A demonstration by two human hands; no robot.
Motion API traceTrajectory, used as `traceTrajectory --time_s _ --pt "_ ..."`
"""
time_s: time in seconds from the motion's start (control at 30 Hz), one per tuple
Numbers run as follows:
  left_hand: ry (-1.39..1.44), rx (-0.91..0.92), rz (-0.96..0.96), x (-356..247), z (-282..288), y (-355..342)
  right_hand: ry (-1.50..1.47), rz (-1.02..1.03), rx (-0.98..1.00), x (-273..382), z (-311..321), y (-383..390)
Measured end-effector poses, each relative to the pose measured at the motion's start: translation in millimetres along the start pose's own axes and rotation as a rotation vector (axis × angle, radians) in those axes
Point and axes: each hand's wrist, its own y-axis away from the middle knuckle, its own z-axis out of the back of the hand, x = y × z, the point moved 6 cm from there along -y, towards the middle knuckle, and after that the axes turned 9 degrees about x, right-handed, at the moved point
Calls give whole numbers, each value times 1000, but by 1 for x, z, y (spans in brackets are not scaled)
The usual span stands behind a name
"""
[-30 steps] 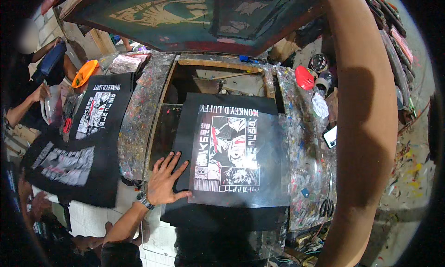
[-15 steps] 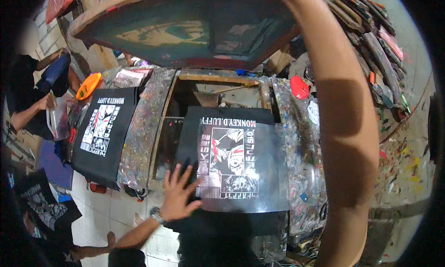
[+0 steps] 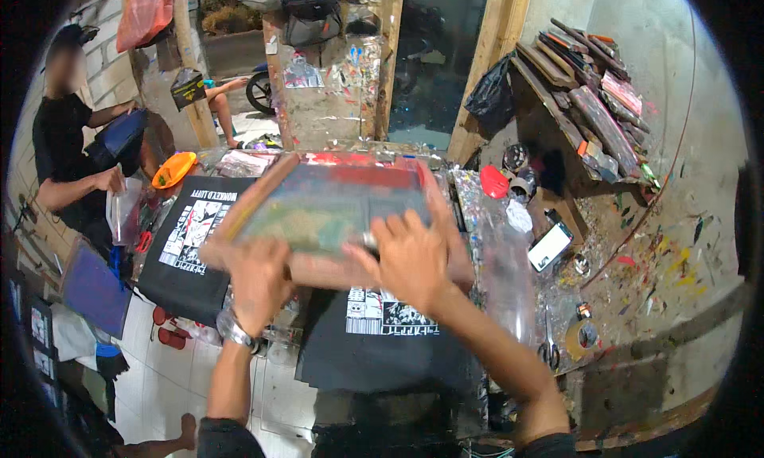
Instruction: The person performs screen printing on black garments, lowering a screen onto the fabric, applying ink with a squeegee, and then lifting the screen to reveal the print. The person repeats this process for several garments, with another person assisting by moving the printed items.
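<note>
A wooden-framed printing screen [image 3: 314,223] with a dark, stained mesh hangs tilted over the bench, blurred by motion. My left hand [image 3: 256,279], a watch on its wrist, is closed round the screen's near left corner. On the near rail, right of the middle, my right hand [image 3: 410,259] grips with its fingers over the wood and its thumb pointing left. Beneath lies a black cloth [image 3: 374,362] with a white print. The screen covers its upper part; only the lower end of the print shows.
Left of the screen lies another printed black cloth [image 3: 183,251], with an orange dish [image 3: 173,170] beyond it. A seated person [image 3: 68,148] holds a clear bag at far left. On the right are a phone [image 3: 551,247], scissors [image 3: 549,348], a tape roll [image 3: 581,339] and stacked squeegees [image 3: 593,100].
The screen has come down from its raised position to over the black cloth. My left hand has left the cloth for the screen's corner, and my right hand has come down with the near rail.
</note>
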Motion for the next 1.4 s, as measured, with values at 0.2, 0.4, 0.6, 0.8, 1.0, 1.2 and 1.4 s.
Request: traceTrajectory --time_s 0.2,0.4,0.6,0.8,1.0,1.2,1.4 --pt "180 80 -179 -10 -137 76 -371 -129 720 3 -126 89" --pt "203 -14 -162 -18 -144 74 -119 51 490 17 -175 92" --pt "281 2 -126 -12 -152 74 -84 -67 404 -73 -222 18" --pt "300 35 -112 -11 -166 75 -177 -11 754 -99 -233 -13" --pt "229 78 -99 -11 -158 71 -149 12 514 -111 -246 -61" --pt "255 144 -78 -6 -166 72 -222 255 688 -112 -236 -49" --pt "222 60 -86 -10 -157 76 -106 -11 494 -118 -243 -42"
